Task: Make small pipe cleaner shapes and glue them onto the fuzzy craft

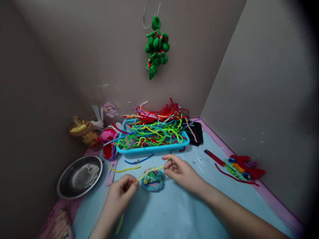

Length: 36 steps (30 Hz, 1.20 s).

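Note:
My left hand (123,192) pinches a pale yellow pipe cleaner (149,171) between thumb and fingertips. One length of it stretches up and right, and a yellow tail hangs below the hand. At the other end, the curled fingers of my right hand (180,172) close loosely on the tip, with the index finger raised. Just behind the stretched strand sits a small rounded figure (152,183) of blue, green and purple pipe cleaners, with a yellow bead-like eye. It rests on the blue table sheet (171,212), and the strand covers part of its top.
A blue tray (154,150) heaped with coloured pipe cleaners stands at the back. Left are a metal bowl (79,179) with small pale pieces, purple scissors (111,172) and a brown pot (87,134). Red pieces (246,167) lie right. A green ornament (157,46) hangs above.

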Motion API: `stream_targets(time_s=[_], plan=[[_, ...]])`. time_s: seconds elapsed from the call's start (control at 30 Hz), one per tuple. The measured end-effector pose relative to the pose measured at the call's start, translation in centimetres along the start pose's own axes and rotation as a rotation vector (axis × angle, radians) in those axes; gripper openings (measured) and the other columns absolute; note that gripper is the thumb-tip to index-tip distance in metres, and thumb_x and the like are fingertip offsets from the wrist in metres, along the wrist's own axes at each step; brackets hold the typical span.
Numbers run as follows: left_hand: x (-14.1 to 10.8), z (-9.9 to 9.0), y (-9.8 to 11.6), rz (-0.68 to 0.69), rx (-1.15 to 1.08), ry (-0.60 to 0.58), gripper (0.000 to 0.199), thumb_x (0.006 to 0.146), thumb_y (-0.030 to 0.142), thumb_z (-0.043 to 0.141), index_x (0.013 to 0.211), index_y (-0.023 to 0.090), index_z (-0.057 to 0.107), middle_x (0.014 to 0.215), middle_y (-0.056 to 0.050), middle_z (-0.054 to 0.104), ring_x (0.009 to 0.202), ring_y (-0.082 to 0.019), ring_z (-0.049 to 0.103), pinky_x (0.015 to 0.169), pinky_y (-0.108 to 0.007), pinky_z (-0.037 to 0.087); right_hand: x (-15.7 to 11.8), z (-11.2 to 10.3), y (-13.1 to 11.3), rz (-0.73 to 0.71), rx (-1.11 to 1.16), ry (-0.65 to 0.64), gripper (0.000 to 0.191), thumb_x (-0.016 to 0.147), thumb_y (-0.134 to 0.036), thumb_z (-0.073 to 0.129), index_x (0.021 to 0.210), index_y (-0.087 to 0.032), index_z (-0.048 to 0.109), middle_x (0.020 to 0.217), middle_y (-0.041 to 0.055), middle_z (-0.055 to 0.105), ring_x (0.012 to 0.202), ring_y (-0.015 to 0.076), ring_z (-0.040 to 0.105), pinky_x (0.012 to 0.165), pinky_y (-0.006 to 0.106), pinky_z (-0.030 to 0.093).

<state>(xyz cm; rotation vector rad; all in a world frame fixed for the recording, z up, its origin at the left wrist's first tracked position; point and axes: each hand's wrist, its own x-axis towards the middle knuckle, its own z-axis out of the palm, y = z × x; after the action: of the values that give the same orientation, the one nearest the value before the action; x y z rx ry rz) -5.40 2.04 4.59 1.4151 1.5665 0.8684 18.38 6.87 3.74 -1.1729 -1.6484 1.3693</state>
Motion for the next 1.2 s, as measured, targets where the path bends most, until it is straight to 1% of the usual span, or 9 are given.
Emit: stream_targets(time_s=[0.13,0.23,0.37,0.5,0.67,0.77,0.87,1.03,1.2], plan=[[0.3,0.2,0.0,-0.012,-0.043,0.087,0.03,0.066,0.044,0.062,0.061,0.015,0.056,0.054,0.002,0.047,0.051,-0.01,0.041,0.048,-0.019,0.033,-0.4,0.8,0.6,-0.122,-0.375,-0.054,0.02,0.07,-0.015,0.059,0.089,-0.02,0.057,0.086,0.0021,0.058,0.082,0.0174,0.054,0.073,0.03,0.044],[0.6,0.6,-0.3,-0.02,-0.112,0.157,0.03,0.065,0.045,0.062,0.063,0.016,0.055,0.06,0.002,0.05,0.056,-0.011,0.044,0.051,-0.019,0.035,-1.0,1.9,1.0,-0.249,-0.524,-0.076,0.044,0.067,-0.018,0.065,0.109,-0.022,0.054,0.114,0.008,0.052,0.11,0.0245,0.045,0.093,0.038,0.037],[0.8,1.0,-0.9,-0.069,-0.188,0.173,0.031,0.065,0.046,0.061,0.064,0.016,0.054,0.06,0.003,0.049,0.055,-0.011,0.042,0.05,-0.019,0.034,-1.4,3.8,1.6,-0.293,-0.631,-0.13,0.068,0.067,-0.02,0.066,0.13,-0.023,0.039,0.132,0.0098,0.041,0.124,0.0266,0.034,0.102,0.042,0.03],[0.9,0.8,-1.2,-0.102,-0.206,0.194,0.029,0.065,0.044,0.059,0.065,0.016,0.054,0.058,0.004,0.046,0.053,-0.011,0.04,0.05,-0.019,0.033,-0.4,4.9,1.9,-0.305,-0.727,-0.121,0.061,0.072,-0.015,0.061,0.128,-0.025,0.04,0.128,0.0079,0.046,0.119,0.0251,0.039,0.099,0.041,0.033],[1.1,0.4,-1.5,-0.023,-0.089,0.265,0.029,0.066,0.045,0.058,0.061,0.017,0.053,0.058,0.003,0.047,0.055,-0.012,0.042,0.05,-0.02,0.032,1.2,4.7,1.5,-0.255,-0.731,-0.039,0.06,0.07,-0.02,0.066,0.125,-0.022,0.045,0.126,0.0107,0.048,0.118,0.0286,0.041,0.098,0.044,0.034],[0.9,0.4,-1.5,0.05,0.032,0.286,0.028,0.069,0.044,0.056,0.061,0.017,0.053,0.06,0.001,0.05,0.057,-0.014,0.045,0.05,-0.021,0.033,1.3,3.8,1.3,-0.269,-0.587,0.079,0.06,0.07,-0.028,0.067,0.125,-0.02,0.044,0.125,0.0119,0.048,0.118,0.0274,0.042,0.097,0.042,0.037],[0.4,0.5,-1.4,0.187,0.173,0.218,0.025,0.077,0.038,0.051,0.064,0.018,0.052,0.065,-0.001,0.053,0.061,-0.015,0.048,0.053,-0.022,0.036,1.1,2.5,0.9,-0.332,-0.484,0.23,0.047,0.08,-0.025,0.057,0.125,-0.022,0.044,0.121,0.0114,0.05,0.111,0.0239,0.048,0.093,0.039,0.041],[-0.4,1.0,-1.1,0.349,0.318,0.092,0.022,0.086,0.031,0.043,0.069,0.018,0.049,0.072,-0.002,0.055,0.068,-0.014,0.052,0.06,-0.023,0.041,1.2,0.7,0.1,-0.465,-0.581,0.099,0.023,0.088,-0.021,0.047,0.106,-0.024,0.06,0.095,0.0066,0.064,0.091,0.0214,0.057,0.08,0.035,0.045],[-0.5,1.1,-1.3,0.412,0.382,0.112,0.018,0.087,0.027,0.043,0.072,0.018,0.049,0.072,-0.002,0.055,0.067,-0.014,0.053,0.059,-0.021,0.043,1.3,0.9,0.2,-0.437,-0.717,0.028,0.019,0.088,-0.019,0.048,0.099,-0.024,0.062,0.086,0.0051,0.064,0.083,0.0202,0.056,0.074,0.032,0.043]])
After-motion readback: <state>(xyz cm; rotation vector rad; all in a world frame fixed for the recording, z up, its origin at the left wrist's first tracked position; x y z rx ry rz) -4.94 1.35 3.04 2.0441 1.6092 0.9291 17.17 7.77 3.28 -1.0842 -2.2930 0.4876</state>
